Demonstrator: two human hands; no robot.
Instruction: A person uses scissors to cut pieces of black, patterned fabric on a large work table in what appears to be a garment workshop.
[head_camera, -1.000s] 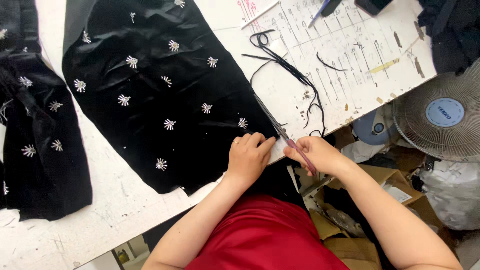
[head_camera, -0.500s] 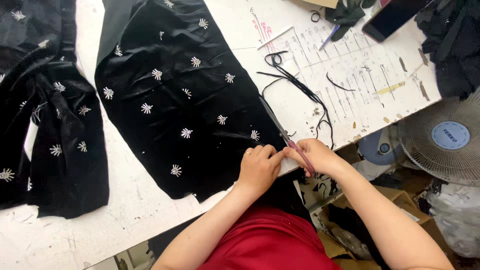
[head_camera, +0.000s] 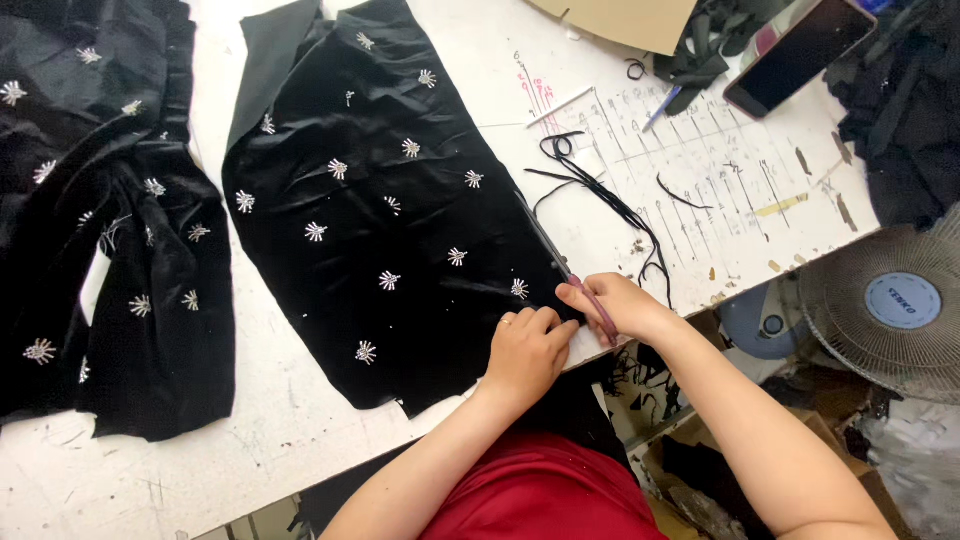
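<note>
The right hand (head_camera: 615, 305) is closed around the pink handles of a pair of scissors (head_camera: 560, 262), whose dark blades run up and away from the person along the right edge of the black fabric panel (head_camera: 370, 200). The left hand (head_camera: 525, 350), a ring on one finger, lies flat on the cloth with its fingers curled close, just beside the right hand, pinning the lower right corner of the panel to the counter (head_camera: 300, 430). It grips nothing; it only presses down.

Compared with the pictures of a second and half a second ago, the hands hold nearly the same pose on the same corner, and the scissors have kept their line along the edge. What has shifted most is the view: the head has turned, so the panel now sits nearer the middle and more of the far side of the counter shows. That suggests the trimming of this edge is going on at a slow pace, the blades barely advanced.

The panel lies spread on the white counter, scattered with small silver starburst decorations. Trimmed black strips (head_camera: 600, 195) curl to the right of the blades on a marked sheet. A second heap of matching black cloth (head_camera: 100, 250) lies at the left, well apart. A phone (head_camera: 800, 55) rests at the far edge, and a fan (head_camera: 890, 310) stands below the counter at right.
</note>
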